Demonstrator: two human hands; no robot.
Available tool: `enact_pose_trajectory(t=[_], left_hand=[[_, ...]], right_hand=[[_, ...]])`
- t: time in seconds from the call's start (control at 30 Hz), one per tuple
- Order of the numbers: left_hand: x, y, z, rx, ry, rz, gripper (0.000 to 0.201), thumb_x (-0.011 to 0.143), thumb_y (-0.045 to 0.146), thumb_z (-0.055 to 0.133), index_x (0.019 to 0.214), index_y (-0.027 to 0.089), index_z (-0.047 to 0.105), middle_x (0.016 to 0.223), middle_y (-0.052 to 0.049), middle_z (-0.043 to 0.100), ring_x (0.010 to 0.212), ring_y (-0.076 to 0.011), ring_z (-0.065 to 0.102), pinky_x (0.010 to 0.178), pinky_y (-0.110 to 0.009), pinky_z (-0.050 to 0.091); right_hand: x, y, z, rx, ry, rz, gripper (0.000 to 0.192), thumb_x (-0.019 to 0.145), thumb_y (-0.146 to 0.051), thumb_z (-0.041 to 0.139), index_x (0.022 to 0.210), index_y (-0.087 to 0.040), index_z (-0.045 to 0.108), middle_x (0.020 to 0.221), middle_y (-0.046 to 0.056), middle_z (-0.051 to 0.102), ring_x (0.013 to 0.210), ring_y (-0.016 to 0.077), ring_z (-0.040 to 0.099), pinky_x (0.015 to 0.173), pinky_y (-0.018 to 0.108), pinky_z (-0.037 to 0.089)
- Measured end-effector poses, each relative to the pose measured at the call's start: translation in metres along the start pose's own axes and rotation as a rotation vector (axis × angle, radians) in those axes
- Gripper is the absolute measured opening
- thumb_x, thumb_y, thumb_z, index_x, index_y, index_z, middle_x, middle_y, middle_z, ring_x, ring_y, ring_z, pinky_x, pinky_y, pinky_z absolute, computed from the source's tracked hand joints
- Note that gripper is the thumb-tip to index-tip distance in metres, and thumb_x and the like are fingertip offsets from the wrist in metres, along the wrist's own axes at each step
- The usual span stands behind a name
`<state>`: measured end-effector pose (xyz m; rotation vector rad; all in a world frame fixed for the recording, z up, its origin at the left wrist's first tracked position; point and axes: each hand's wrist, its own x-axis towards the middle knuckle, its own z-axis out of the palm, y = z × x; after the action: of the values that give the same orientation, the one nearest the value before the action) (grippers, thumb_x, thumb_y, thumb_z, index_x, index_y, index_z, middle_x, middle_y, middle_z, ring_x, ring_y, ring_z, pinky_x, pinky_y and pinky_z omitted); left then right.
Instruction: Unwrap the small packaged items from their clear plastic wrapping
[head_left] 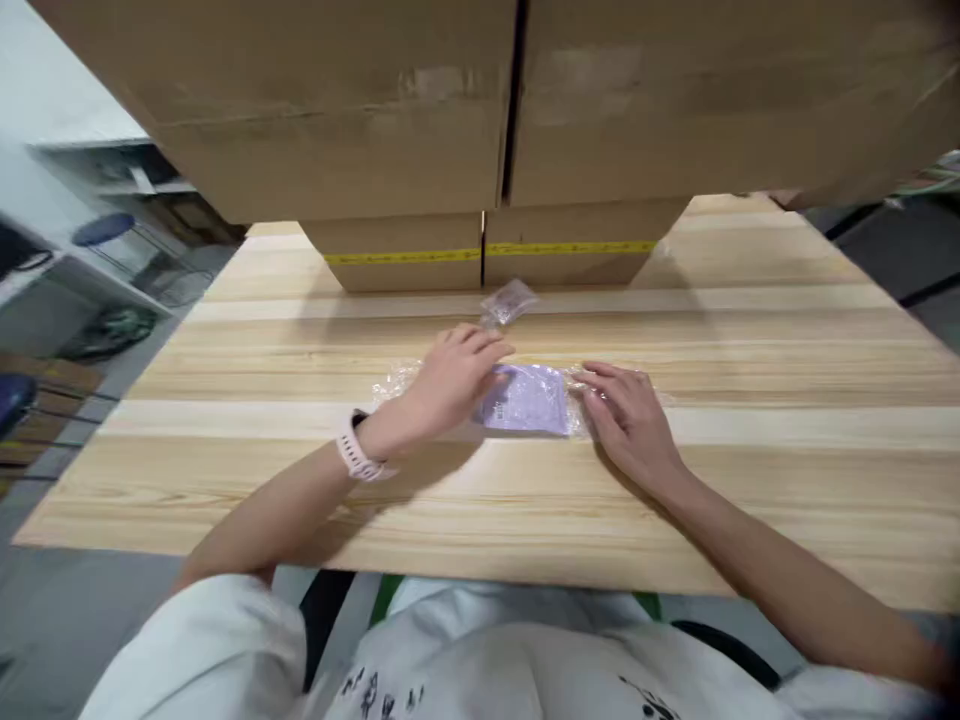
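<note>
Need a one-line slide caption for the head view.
Both hands, left hand and right hand, press a clear bag holding a purple item on a wooden table.

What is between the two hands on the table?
In the head view, a flat purple packet in a clear plastic bag lies between the left hand and the right hand.

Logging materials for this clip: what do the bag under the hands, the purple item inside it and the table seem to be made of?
Bag: clear glossy plastic film, crinkled and see-through. Purple item: matte, probably fabric or paper; too blurred to tell. Table: pale wood or wood-look laminate, striped grain.
</note>
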<state>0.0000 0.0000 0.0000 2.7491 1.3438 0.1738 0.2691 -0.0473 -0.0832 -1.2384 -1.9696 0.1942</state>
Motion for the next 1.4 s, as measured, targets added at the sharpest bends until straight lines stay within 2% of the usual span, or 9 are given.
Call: enact_pose_trajectory(t=[0.17,0.47,0.6,0.7,0.83,1.03,1.13,1.27,1.4], left_hand=[[0.019,0.009,0.025,0.003,-0.087,0.077,0.055,0.089,0.039,0.076,0.137,0.019,0.057,0.122,-0.012,0.073,0.118,-0.0317,0.060,0.107,-0.047,0.040],[0.014,0.002,0.035,-0.095,-0.048,0.098,0.089,0.083,0.037,0.081,0.154,0.016,0.033,0.130,-0.015,0.064,0.118,-0.0327,0.056,0.103,-0.047,0.043],[0.008,0.010,0.040,-0.117,0.163,0.150,0.079,0.086,0.023,0.075,0.152,0.017,0.034,0.119,-0.012,0.064,0.104,-0.0276,0.059,0.088,-0.040,0.048],[-0.010,0.027,0.035,-0.110,0.404,0.253,0.049,0.094,0.011,0.061,0.140,0.018,0.046,0.105,-0.007,0.063,0.090,-0.0214,0.057,0.073,-0.032,0.047],[-0.042,0.050,0.026,-0.025,0.448,0.435,0.014,0.101,0.009,0.051,0.111,0.015,0.057,0.094,-0.006,0.065,0.083,-0.0198,0.056,0.070,-0.031,0.049],[-0.068,0.062,0.040,0.033,0.410,0.459,0.022,0.101,0.005,0.041,0.110,0.009,0.060,0.105,-0.014,0.071,0.100,-0.0245,0.065,0.089,-0.038,0.058],[-0.072,0.062,0.047,0.017,0.416,0.444,0.024,0.101,0.007,0.041,0.114,0.008,0.062,0.113,-0.015,0.071,0.110,-0.0270,0.066,0.096,-0.041,0.058],[-0.076,0.061,0.049,0.010,0.386,0.421,0.029,0.101,0.007,0.042,0.123,0.007,0.060,0.125,-0.016,0.070,0.123,-0.0290,0.064,0.104,-0.043,0.056],[-0.078,0.060,0.049,0.016,0.336,0.425,0.033,0.099,0.004,0.041,0.128,0.007,0.058,0.139,-0.019,0.064,0.134,-0.0305,0.057,0.110,-0.046,0.054]], right_hand=[[0.001,0.018,-0.006,-0.026,0.023,0.076,0.028,0.101,-0.025,0.053,0.122,-0.020,0.071,0.123,0.011,0.074,0.117,0.0294,0.064,0.101,0.050,0.050],[0.007,0.011,-0.008,-0.035,-0.041,0.192,0.024,0.098,-0.032,0.056,0.107,-0.024,0.076,0.100,0.007,0.079,0.090,0.0277,0.066,0.087,0.048,0.049],[0.013,0.004,-0.022,-0.011,0.037,0.260,0.023,0.097,-0.035,0.058,0.104,-0.025,0.078,0.095,0.006,0.079,0.087,0.0262,0.069,0.084,0.046,0.049],[0.021,0.006,-0.043,0.028,0.151,0.402,0.025,0.097,-0.041,0.060,0.108,-0.027,0.078,0.097,0.007,0.078,0.088,0.0259,0.069,0.069,0.039,0.051],[0.025,0.021,-0.068,0.138,0.250,0.473,0.026,0.097,-0.046,0.063,0.109,-0.029,0.078,0.097,0.005,0.077,0.082,0.0226,0.068,0.070,0.039,0.057],[0.018,0.003,-0.063,0.463,-0.340,0.561,0.039,0.094,-0.052,0.069,0.125,-0.030,0.073,0.125,0.008,0.074,0.108,0.0259,0.072,0.087,0.044,0.063],[0.016,-0.018,-0.051,0.519,-0.621,0.385,0.056,0.091,-0.053,0.073,0.141,-0.031,0.063,0.143,0.009,0.065,0.128,0.0291,0.064,0.104,0.049,0.057],[0.014,-0.029,-0.035,0.368,-0.645,0.088,0.061,0.085,-0.053,0.080,0.138,-0.028,0.065,0.140,0.010,0.065,0.133,0.0315,0.058,0.111,0.052,0.049],[0.009,-0.023,-0.027,0.347,-0.495,-0.002,0.019,0.098,-0.041,0.066,0.104,-0.024,0.074,0.112,0.008,0.074,0.109,0.0242,0.067,0.095,0.042,0.054]])
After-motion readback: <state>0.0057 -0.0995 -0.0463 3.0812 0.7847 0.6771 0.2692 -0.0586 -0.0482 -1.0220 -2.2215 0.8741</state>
